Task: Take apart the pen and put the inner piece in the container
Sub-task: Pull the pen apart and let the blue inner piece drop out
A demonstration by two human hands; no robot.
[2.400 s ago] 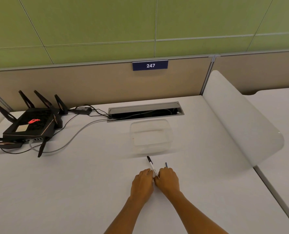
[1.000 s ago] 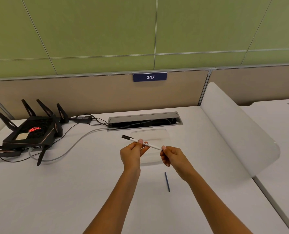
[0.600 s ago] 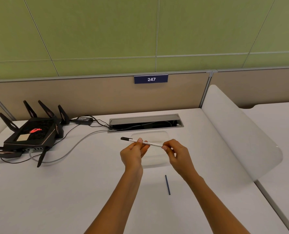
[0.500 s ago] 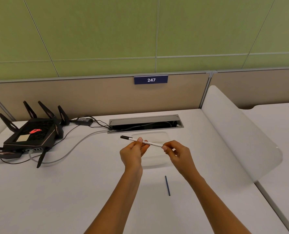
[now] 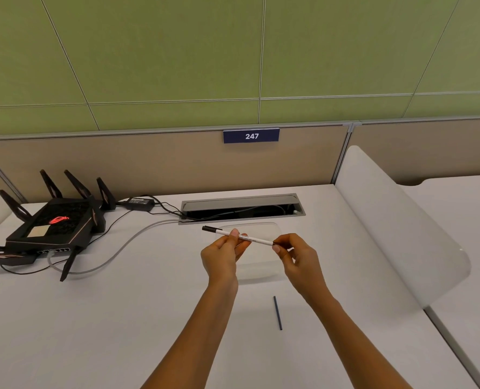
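A thin white pen [image 5: 254, 239] with a black end pointing left is held level above the desk. My left hand [image 5: 221, 255] pinches its barrel near the middle. My right hand [image 5: 296, 255] pinches its right end with thumb and fingertips. Behind and below the pen a clear plastic container [image 5: 262, 273] stands on the desk, partly hidden by both hands. A short dark blue stick [image 5: 277, 313] lies on the desk in front of the container, between my forearms.
A black router [image 5: 48, 228] with upright antennas and trailing cables sits at the left. A grey cable slot [image 5: 241, 209] opens in the desk behind the container. A white curved divider [image 5: 396, 228] bounds the desk on the right.
The pen came up off the desk into both hands. Over the last second my right hand closed in on the pen's right end; the blue stick stayed on the desk.
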